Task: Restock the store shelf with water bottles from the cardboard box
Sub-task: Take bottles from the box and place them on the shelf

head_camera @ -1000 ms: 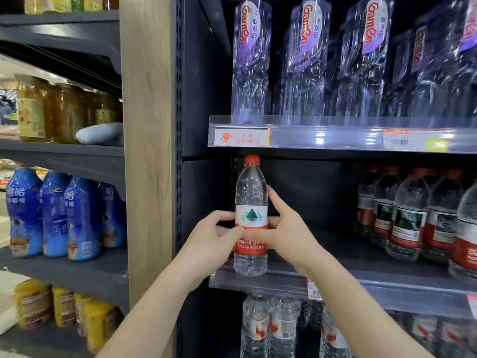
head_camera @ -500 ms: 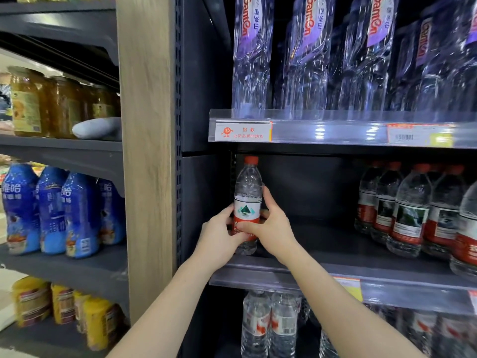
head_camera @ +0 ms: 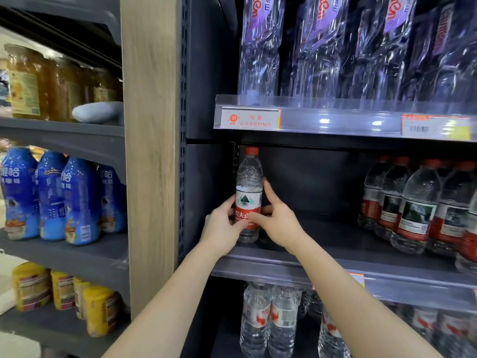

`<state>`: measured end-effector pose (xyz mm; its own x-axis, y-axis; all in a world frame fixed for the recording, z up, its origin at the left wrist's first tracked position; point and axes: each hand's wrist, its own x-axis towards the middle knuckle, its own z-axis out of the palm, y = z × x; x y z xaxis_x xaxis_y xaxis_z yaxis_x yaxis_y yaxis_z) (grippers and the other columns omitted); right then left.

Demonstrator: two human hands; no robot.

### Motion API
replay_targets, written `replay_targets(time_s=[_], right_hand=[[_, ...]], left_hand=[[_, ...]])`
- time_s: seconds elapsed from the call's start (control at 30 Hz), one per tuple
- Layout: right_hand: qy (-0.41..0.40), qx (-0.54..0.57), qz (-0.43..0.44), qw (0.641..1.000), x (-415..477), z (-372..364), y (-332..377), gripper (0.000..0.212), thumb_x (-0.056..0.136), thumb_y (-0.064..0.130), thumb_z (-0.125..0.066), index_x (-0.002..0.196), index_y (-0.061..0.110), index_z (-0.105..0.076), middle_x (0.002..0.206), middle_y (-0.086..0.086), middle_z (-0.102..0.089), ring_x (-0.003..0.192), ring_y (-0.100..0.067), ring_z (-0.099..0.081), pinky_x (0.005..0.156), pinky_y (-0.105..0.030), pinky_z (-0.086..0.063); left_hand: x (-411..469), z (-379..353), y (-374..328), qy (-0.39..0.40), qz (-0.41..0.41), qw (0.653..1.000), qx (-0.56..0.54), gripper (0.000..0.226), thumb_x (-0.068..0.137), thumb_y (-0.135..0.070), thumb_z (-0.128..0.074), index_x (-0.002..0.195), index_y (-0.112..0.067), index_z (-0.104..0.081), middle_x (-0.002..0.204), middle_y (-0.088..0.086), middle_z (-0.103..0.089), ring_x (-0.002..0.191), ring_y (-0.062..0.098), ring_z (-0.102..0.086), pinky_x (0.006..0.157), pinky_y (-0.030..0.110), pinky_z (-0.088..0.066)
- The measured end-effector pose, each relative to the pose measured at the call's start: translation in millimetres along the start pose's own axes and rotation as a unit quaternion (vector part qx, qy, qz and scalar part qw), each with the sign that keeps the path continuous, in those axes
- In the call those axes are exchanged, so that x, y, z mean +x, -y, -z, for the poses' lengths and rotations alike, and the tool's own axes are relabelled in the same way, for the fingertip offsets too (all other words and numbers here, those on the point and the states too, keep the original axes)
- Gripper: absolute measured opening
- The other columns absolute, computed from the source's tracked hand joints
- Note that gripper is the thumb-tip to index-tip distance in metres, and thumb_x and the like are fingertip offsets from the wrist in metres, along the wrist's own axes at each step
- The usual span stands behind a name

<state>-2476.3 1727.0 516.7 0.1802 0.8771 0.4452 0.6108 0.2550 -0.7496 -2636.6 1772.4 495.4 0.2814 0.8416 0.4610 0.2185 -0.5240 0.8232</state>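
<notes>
Bottle upright in grip between left hand and right hand.

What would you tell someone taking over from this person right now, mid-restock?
Left hand: fingers curled round the label of the water bottle, from its left.
Right hand: grips the same bottle from the right.
Water bottle: upright at the far left end of the middle shelf; whether its base is down is unclear.
Done: matching bottles stand at the shelf's right end.
Left: let go, then fill the gap between; cardboard box not in view.
</notes>
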Motion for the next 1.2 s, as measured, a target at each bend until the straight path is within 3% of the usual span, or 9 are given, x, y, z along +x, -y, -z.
replay_targets(time_s=[0.1,0.23,0.33,0.43,0.63,0.8,1.07,1.2], right_hand=[[-0.009,-0.007,-0.003,1.000,4.6,-2.2,-3.7,0.098,0.096,0.026,-0.075,0.162,0.050,-0.006,0.118,0.003,-0.072,0.093,0.005,-0.064,0.064,0.001,-0.046],[-0.012,-0.026,0.008,1.000,10.4,-4.4,-6.1,0.096,0.098,0.022,-0.072,0.163,0.047,-0.006,0.114,0.008,-0.065,0.089,0.009,-0.059,0.066,0.004,-0.044],[-0.016,-0.034,0.004,0.999,14.6,-5.0,-8.1,0.096,0.098,0.022,-0.072,0.163,0.050,-0.006,0.115,0.003,-0.069,0.091,0.004,-0.062,0.077,-0.005,-0.051],[-0.023,-0.024,0.001,0.999,17.7,-7.4,-9.9,0.096,0.098,0.020,-0.072,0.162,0.051,-0.006,0.126,0.000,-0.070,0.103,-0.006,-0.068,0.078,-0.003,-0.047],[-0.023,-0.026,-0.001,0.999,21.8,-8.6,-14.0,0.096,0.099,0.022,-0.071,0.162,0.051,-0.005,0.131,-0.006,-0.070,0.115,-0.015,-0.068,0.099,-0.024,-0.052],[-0.017,-0.018,-0.020,0.999,27.8,-7.9,-12.9,0.096,0.099,0.020,-0.070,0.162,0.052,-0.006,0.133,-0.006,-0.069,0.118,-0.017,-0.067,0.101,-0.027,-0.052],[-0.027,-0.013,-0.042,0.999,25.4,-10.8,-8.7,0.093,0.099,0.019,-0.069,0.162,0.052,-0.008,0.140,-0.007,-0.066,0.127,-0.020,-0.064,0.104,-0.027,-0.048],[-0.022,-0.038,-0.058,0.997,16.5,-3.5,-2.1,0.089,0.100,0.025,-0.068,0.166,0.040,-0.010,0.143,-0.009,-0.063,0.131,-0.021,-0.060,0.101,-0.022,-0.044]], left_hand=[[8.4,-4.7,3.7,0.005,-0.004,1.000,0.005,0.074,0.094,-0.020,-0.076,0.157,-0.041,-0.043,0.133,-0.004,-0.071,0.119,0.015,-0.069,0.112,0.040,-0.051],[16.5,-9.1,6.6,0.003,-0.005,1.000,0.028,0.074,0.094,-0.020,-0.076,0.157,-0.039,-0.043,0.134,-0.002,-0.071,0.122,0.014,-0.066,0.113,0.038,-0.050],[20.7,-8.1,6.6,0.011,-0.003,0.999,0.034,0.075,0.094,-0.019,-0.077,0.158,-0.035,-0.042,0.138,0.001,-0.069,0.125,0.018,-0.066,0.113,0.039,-0.050],[26.2,-7.1,7.1,0.020,-0.004,0.999,0.042,0.075,0.094,-0.018,-0.077,0.158,-0.034,-0.041,0.140,0.004,-0.068,0.127,0.021,-0.065,0.113,0.041,-0.050],[32.8,-12.5,9.6,0.015,0.006,0.999,0.046,0.075,0.095,-0.017,-0.076,0.159,-0.035,-0.040,0.142,0.005,-0.066,0.129,0.024,-0.064,0.114,0.042,-0.049],[37.8,-13.6,11.0,0.019,0.021,0.999,0.036,0.076,0.095,-0.017,-0.076,0.159,-0.037,-0.039,0.145,0.002,-0.064,0.136,0.020,-0.058,0.112,0.031,-0.044],[34.0,-14.6,6.7,0.007,0.024,0.997,0.072,0.078,0.097,-0.021,-0.073,0.160,-0.042,-0.034,0.145,0.004,-0.064,0.133,0.023,-0.060,0.109,0.029,-0.045],[24.6,-14.1,-13.3,-0.036,-0.007,0.988,0.152,0.081,0.095,-0.025,-0.072,0.160,-0.044,-0.029,0.141,0.001,-0.065,0.124,0.027,-0.065,0.101,0.046,-0.056]])
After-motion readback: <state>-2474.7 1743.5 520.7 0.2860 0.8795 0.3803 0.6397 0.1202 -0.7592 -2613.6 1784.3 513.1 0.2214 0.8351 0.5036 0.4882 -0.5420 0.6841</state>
